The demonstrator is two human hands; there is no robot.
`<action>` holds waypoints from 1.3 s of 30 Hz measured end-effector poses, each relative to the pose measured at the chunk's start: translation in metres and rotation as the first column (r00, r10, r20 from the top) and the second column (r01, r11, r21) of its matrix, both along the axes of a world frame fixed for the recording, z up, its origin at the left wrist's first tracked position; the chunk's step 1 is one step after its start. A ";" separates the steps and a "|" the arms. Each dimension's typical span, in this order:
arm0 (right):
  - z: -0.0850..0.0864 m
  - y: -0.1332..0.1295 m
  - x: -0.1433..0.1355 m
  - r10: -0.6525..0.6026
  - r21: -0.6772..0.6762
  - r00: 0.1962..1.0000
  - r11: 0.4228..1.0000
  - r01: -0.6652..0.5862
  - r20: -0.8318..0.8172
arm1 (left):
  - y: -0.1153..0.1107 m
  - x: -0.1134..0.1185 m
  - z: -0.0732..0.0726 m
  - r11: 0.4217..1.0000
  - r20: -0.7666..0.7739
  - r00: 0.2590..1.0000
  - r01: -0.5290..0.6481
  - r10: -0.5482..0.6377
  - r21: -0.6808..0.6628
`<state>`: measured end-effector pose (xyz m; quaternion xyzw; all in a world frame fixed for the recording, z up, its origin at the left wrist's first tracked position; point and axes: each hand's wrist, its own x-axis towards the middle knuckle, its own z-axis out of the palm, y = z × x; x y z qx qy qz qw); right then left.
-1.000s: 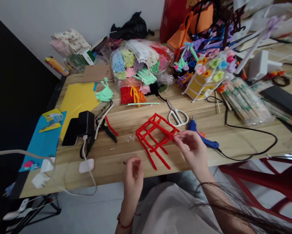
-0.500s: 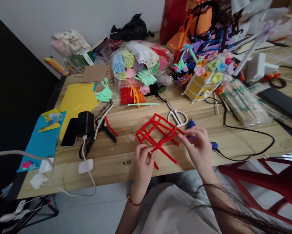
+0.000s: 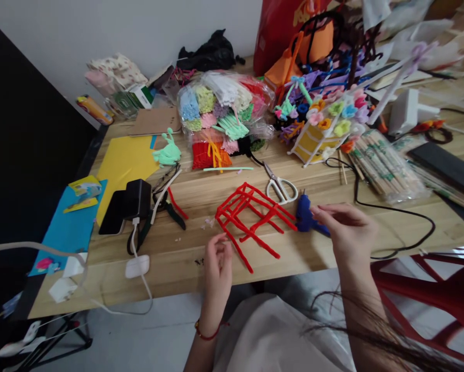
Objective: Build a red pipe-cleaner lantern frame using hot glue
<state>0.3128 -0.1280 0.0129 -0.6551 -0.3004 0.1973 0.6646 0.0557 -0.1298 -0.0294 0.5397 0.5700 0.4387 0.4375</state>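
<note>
Red fuzzy-stemmed openwork frame rests between our two bare hands

We have the frame on the pale wood-grained tabletop, just right of the picture's middle, its unjoined bar ends pointing to the lower right. Our left hand is at its lower-left side, fingers curled and the grip narrow; we cannot tell whether the fingertips meet the nearest bar. We judge it placed there to steady that side.

Our right hand is farther right, apart from the frame, thumb and forefinger drawn close; whether anything thin sits between them, we cannot tell. It hides the rear of a blue plastic glue gun, which lies near the frame's right end.

Above the frame lie white-handled metal scissors; we take both tools to be set there for easy reach. At upper centre, the clear plastic bag of many-coloured fuzzy stems sits back, probably to leave working room around the frame.
</note>
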 end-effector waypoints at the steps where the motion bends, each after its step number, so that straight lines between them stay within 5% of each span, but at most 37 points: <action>1: -0.001 0.000 0.001 0.015 -0.004 1.000 1.000 -0.015 -0.004 | 0.001 0.000 -0.003 0.998 0.069 0.997 -0.026 0.030 -0.054; 5: -0.006 -0.003 0.001 0.078 -0.053 0.996 0.995 -0.080 -0.038 | 0.007 0.004 -0.007 0.963 0.285 0.954 -0.020 0.098 -0.267; 10: -0.008 -0.005 -0.002 0.136 -0.076 0.989 0.987 -0.141 -0.065 | 0.016 0.015 0.010 0.903 0.455 0.879 0.071 0.145 -0.424; 20: -0.003 -0.006 -0.010 0.186 -0.092 0.960 0.974 -0.209 -0.210 | 0.033 0.006 0.048 0.933 0.428 0.901 0.097 0.066 -0.347; 26: -0.008 -0.005 -0.015 0.275 -0.060 0.934 0.954 -0.295 -0.227 | 0.048 0.015 0.057 0.941 0.369 0.920 0.234 -0.133 -0.244; 34: -0.022 -0.011 0.008 0.242 -0.163 0.966 0.960 -0.226 0.089 | 0.053 0.032 0.056 0.900 0.234 0.924 0.356 -0.301 -0.250; 36: -0.026 -0.017 0.021 0.314 -0.262 0.901 0.935 -0.238 0.299 | 0.050 0.028 0.054 0.867 0.203 0.909 0.410 -0.363 -0.283; 39: -0.037 -0.028 0.039 0.473 -0.424 0.693 0.868 -0.260 0.544 | 0.043 0.019 0.052 0.812 0.154 0.883 0.469 -0.444 -0.349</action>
